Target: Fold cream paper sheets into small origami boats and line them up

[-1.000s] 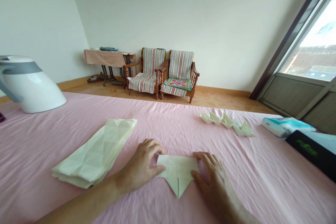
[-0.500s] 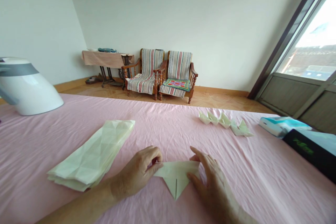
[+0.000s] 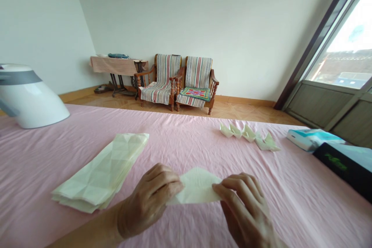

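Observation:
Between my two hands is a folded piece of pale green paper [image 3: 200,186], its peak pointing away from me and its straight edge towards me. My left hand [image 3: 152,195] pinches the paper's left end between thumb and fingers. At the right end, my right hand [image 3: 245,201] grips it the same way, fingers bent over the corner. To the left lies a stack of creased pale green paper sheets [image 3: 100,170]. Several small folded paper boats [image 3: 248,133] stand in a row beyond my right hand. The fingers cover both ends of the paper.
A pink cloth [image 3: 180,224] covers the table. At the far left stands a white and grey kettle [image 3: 40,100]. A blue and white packet [image 3: 314,139] and a black box [image 3: 337,162] lie at the right. Two wooden chairs [image 3: 177,81] are beyond the table.
The folded paper has been turned over: its point faced me and now faces away. My right hand has closed on the right end, and both hands have shifted their grip.

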`<state>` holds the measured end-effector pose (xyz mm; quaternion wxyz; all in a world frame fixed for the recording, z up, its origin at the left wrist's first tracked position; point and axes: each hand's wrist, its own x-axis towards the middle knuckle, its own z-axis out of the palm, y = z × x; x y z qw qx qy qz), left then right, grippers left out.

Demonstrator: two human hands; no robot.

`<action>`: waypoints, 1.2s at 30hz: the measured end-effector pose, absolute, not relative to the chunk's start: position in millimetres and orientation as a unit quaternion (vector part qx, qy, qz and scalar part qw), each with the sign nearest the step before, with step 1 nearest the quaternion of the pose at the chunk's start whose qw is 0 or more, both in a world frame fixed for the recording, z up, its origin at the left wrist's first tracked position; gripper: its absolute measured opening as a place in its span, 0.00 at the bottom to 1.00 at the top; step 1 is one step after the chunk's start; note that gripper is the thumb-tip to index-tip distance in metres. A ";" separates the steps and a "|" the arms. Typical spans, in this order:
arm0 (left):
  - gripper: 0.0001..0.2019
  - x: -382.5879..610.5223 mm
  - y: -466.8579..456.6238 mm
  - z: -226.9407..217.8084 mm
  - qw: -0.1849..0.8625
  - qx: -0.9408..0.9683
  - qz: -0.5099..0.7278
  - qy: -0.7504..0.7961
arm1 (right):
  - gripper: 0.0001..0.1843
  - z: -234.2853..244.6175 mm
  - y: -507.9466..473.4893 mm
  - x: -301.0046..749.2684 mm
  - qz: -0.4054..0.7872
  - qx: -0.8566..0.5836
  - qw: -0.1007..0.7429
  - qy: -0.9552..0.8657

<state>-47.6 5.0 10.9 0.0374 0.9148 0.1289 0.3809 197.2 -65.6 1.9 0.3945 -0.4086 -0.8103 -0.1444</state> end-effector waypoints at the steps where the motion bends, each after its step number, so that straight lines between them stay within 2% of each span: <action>1: 0.12 -47.5 5.2 11.3 0.026 0.920 0.369 0.131 | 0.17 2.9 -65.2 196.6 -0.159 -0.404 0.382 -0.816; 4: 0.11 -45.0 8.1 8.7 -0.004 0.936 0.318 0.148 | 0.14 0.8 -61.9 191.7 -0.185 -0.418 0.346 -0.819; 7: 0.11 -42.4 11.5 4.1 -0.018 0.951 0.264 0.161 | 0.14 -8.1 -58.8 186.0 -0.163 -0.446 0.317 -0.821; 12: 0.10 -43.3 15.2 0.4 0.028 0.963 0.208 0.169 | 0.18 -27.1 -56.4 180.9 -0.103 -0.473 0.339 -0.806; 14: 0.10 -44.8 15.8 1.2 0.052 0.964 0.202 0.164 | 0.19 -33.3 -55.4 180.1 -0.084 -0.472 0.347 -0.806; 18: 0.17 -47.7 14.0 4.5 0.057 0.968 0.196 0.147 | 0.18 -41.9 -54.1 180.2 -0.049 -0.481 0.351 -0.802; 26: 0.07 -46.8 10.4 6.1 0.036 0.974 0.164 0.153 | 0.15 -40.4 -54.2 178.9 -0.034 -0.483 0.354 -0.800; 36: 0.08 -44.9 12.1 3.7 0.086 0.964 0.172 0.186 | 0.11 -46.3 -46.9 196.4 0.068 -0.512 0.368 -0.773</action>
